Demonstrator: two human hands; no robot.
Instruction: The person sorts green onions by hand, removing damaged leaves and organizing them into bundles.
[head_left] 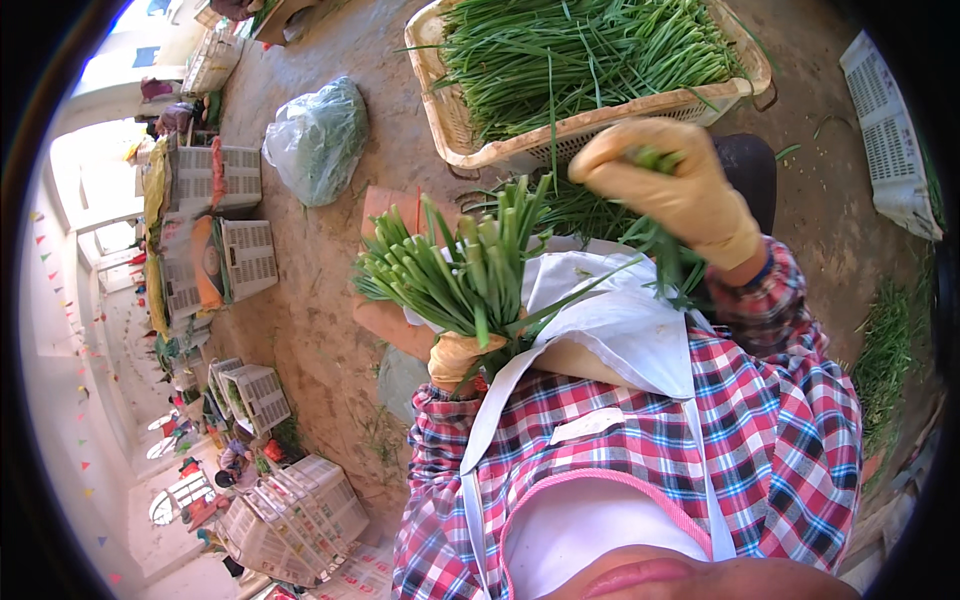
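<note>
Bunch of green stalks (470,255) is up in front of the person's L side, just this side of the beige crate's near L corner. Cut ends pale green, bristling up & left, uneven lengths. Gloved L hand (464,358) is closed round its lower part. Gloved R hand (672,190), fingers curled, has a bit of green stem (655,158) btwn thumb & fingers; blurred, can't tell how much. It's by the crate's near edge, R of middle. Leaves (605,215) lie btwn hands, below that edge. Beige crate (530,143): heaped to rim w/ long greens, some poking over. Strip of brown floor (395,110) runs btwn its L edge & a clear plastic bag (318,140) w/ greens inside. White crate (890,140) well off R; loose greens (885,360) on floor nearer.
</note>
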